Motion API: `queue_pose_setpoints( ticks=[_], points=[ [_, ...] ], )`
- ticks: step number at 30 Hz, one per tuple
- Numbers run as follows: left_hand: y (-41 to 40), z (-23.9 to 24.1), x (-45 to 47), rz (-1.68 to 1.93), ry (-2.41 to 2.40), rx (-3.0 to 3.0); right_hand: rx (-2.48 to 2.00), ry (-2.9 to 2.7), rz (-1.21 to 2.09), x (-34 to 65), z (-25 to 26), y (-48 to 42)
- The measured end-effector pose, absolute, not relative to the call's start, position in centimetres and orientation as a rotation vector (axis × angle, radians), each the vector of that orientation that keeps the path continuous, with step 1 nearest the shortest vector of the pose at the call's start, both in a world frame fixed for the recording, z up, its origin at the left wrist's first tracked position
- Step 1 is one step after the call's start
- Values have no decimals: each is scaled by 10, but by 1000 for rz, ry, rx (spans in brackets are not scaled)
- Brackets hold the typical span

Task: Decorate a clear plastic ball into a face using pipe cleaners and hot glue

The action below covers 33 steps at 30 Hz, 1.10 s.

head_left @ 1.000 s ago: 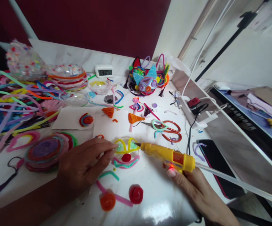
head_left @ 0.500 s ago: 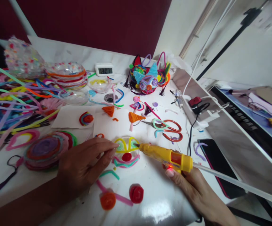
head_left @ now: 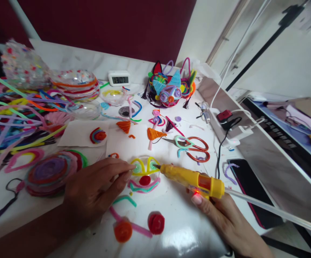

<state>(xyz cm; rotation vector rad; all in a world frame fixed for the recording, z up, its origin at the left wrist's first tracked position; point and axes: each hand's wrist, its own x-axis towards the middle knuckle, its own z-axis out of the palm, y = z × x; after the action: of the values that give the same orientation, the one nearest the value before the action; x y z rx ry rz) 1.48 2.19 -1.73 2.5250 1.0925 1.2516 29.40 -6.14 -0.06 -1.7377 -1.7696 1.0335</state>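
A clear plastic dome lies on the table, bearing a face of pipe cleaners: yellow eye outlines, green eyes, a red nose, a pink and teal mouth. My left hand grips its left edge, fingers bent together, the index fingertip by the left eye. In my right hand is a yellow hot glue gun, its red light lit and a long glue stick out the back. The gun's nozzle rests at the right eye; whether glue flows I cannot tell. Below lie an orange coil and a red coil.
Orange-handled scissors lie beyond the gun, and a phone on the right. A power strip with cables runs along the right panel. Loose pipe cleaners cover the left; finished ornaments and a clock stand behind.
Both hands hold nearly the same pose. The glue gun's rear end sits slightly further right and lower, while its nozzle stays at the right eye.
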Motion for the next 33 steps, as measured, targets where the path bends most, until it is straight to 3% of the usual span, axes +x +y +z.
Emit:
queue_pose_setpoints(
  ticks=[33],
  points=[
    [23, -20, 14, 1234, 1122, 2508, -1790, -1742, 990, 288, 6, -58]
  ],
)
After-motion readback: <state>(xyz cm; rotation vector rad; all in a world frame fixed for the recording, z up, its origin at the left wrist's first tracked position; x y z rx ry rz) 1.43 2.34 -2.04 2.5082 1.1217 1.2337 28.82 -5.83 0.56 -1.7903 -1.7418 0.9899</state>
